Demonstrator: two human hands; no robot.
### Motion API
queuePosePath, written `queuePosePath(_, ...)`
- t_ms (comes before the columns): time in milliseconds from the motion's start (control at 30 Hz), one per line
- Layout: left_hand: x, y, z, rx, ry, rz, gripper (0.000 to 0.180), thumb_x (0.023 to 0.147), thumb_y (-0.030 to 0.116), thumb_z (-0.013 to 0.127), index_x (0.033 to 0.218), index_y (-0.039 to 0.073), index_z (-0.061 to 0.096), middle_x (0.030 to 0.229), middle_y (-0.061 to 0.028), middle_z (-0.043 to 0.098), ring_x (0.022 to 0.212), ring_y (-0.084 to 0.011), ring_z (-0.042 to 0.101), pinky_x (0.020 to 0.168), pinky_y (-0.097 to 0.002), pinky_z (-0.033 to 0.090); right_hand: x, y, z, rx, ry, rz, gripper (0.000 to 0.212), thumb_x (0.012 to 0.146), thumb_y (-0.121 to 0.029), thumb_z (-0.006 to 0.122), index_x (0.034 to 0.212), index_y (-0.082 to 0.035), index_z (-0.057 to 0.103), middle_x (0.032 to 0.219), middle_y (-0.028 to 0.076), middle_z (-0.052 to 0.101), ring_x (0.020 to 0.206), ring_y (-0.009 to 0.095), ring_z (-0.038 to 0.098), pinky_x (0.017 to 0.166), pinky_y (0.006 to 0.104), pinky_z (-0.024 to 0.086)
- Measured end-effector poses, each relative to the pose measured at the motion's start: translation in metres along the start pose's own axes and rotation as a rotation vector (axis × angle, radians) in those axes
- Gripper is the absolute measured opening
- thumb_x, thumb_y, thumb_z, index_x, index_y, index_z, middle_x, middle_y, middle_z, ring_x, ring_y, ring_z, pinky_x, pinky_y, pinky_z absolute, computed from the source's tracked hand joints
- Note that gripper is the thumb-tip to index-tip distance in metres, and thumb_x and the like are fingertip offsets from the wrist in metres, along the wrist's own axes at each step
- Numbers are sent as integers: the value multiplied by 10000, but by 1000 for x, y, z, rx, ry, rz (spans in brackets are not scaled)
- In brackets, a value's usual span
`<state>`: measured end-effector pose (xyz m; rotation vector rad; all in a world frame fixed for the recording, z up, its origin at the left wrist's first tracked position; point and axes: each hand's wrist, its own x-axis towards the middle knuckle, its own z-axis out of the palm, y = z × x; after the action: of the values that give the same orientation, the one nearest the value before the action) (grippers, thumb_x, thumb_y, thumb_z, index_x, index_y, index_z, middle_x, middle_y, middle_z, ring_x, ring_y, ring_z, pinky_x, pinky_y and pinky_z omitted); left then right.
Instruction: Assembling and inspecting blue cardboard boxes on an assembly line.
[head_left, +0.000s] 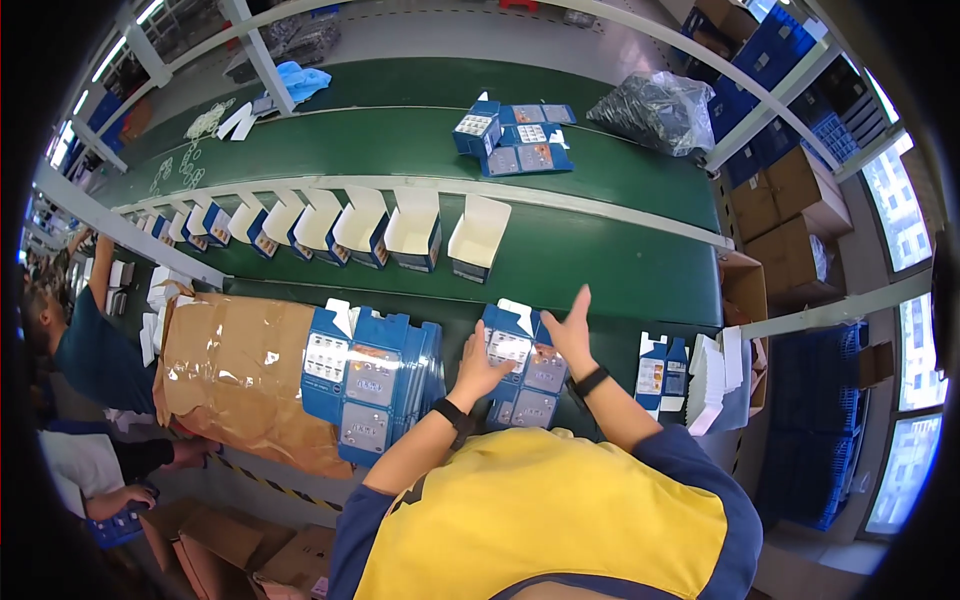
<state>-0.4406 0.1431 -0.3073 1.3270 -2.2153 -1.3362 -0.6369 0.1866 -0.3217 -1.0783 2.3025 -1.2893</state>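
Observation:
In front of me lies a blue printed carton point(540, 370), partly unfolded, with a white flap at its far end. My left hand point(478, 372) is at its left side, with the thumb over the printed face and the fingers along the edge, gripping it. My right hand point(570, 335) is at the carton's far right side, fingers spread and thumb apart, holding nothing; whether it touches the carton I cannot tell. Left of my left hand, a stack of flat blue cartons point(372, 385) rests on a brown paper-wrapped bundle point(240, 370).
A row of open cartons with white insides point(412, 225) stands on the green conveyor point(600, 250). Beyond a white rail point(630, 215) are more blue cartons point(515, 138) and a bag of dark material point(655, 112). White folded pieces point(707, 385) stand at right. Co-workers are at left.

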Motion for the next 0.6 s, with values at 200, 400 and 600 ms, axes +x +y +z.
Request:
queuePosePath(200,-1,10,-2,34,-21,-7,1042,680,284,760,1428,26,81,1271,-235,414,1184,-339,419,972,-392,359,-98,-3,-18,534,-469,608,786,760,-171,685,1336,108,228,1222,207,495,1104,270,509,957,318,384)
queuePosePath(400,-20,58,-34,-765,66,-110,893,763,245,706,1423,35,143,1119,-132,519,1015,-225,512,881,-307,409,-114,-64,-53,467,-232,360,776,756,-202,710,1336,73,274,1266,185,473,1133,200,474,958,313,370)
queuePosePath(600,-32,110,-77,-989,-12,-148,640,848,169,619,1379,29,290,1116,-77,552,1057,-162,518,928,-275,381,-100,-125,-109,456,-780,288,923,731,-242,751,1421,3,189,1422,151,307,1245,186,366,1025,323,303)
